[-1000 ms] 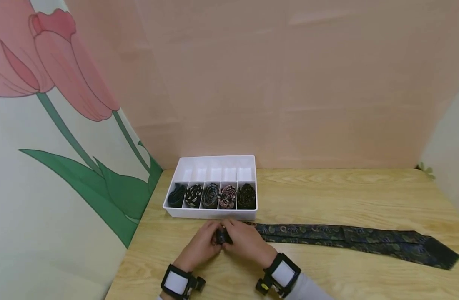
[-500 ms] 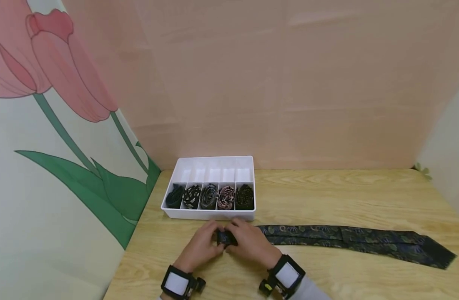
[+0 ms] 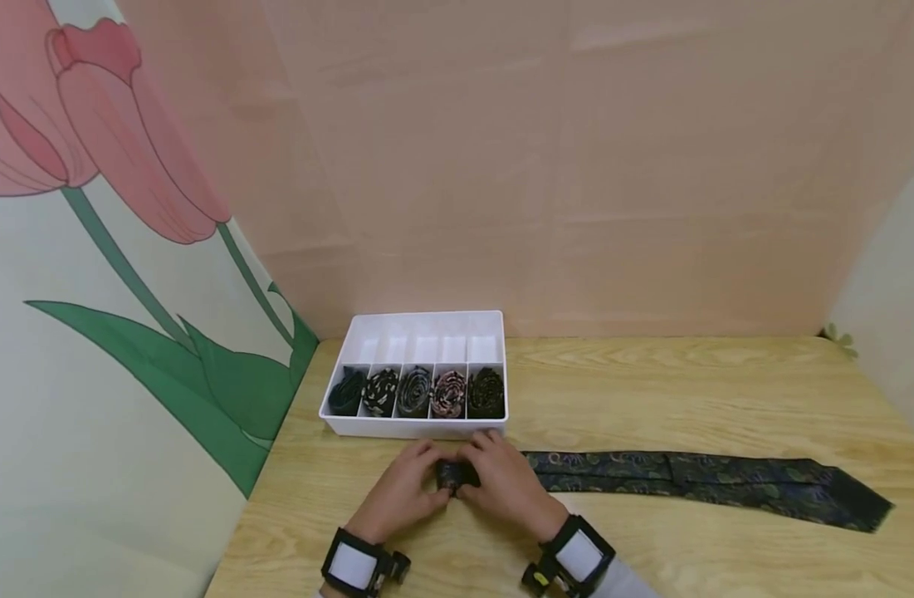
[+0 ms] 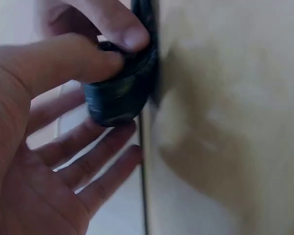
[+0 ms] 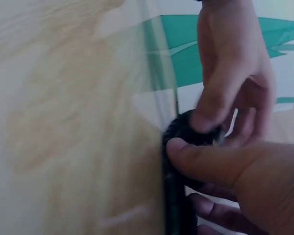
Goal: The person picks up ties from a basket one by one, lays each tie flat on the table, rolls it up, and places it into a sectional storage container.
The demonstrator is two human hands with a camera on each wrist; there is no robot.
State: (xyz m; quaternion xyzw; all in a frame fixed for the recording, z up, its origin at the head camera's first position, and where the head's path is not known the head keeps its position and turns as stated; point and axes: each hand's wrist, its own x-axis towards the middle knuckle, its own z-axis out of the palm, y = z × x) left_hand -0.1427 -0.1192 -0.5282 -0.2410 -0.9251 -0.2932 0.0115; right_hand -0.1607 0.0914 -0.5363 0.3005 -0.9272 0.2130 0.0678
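A dark patterned necktie point(image 3: 613, 472) lies flat on the wooden table, its wide tip to the right. The tie's left end is wound into a small roll point(image 3: 453, 475) between both hands. My left hand point(image 3: 400, 490) pinches the roll from the left, thumb on the near side, as the left wrist view shows with the coil point(image 4: 118, 98) by its fingers. From the other side my right hand point(image 3: 509, 486) holds the roll, its thumb pressing the coil point(image 5: 186, 127) in the right wrist view. Part of the strip just right of the roll is hidden behind the right hand.
Just beyond the hands stands a white divided box point(image 3: 419, 427). Its front compartments hold several rolled ties point(image 3: 414, 392), each in its own slot. A peach backdrop point(image 3: 561, 166) rises behind the table point(image 3: 696, 382), and a tulip-printed panel point(image 3: 128, 374) borders the left.
The roll and both hands have shifted slightly to the right. The flat tie's wide tip has slid a little to the left, and the view has moved slightly.
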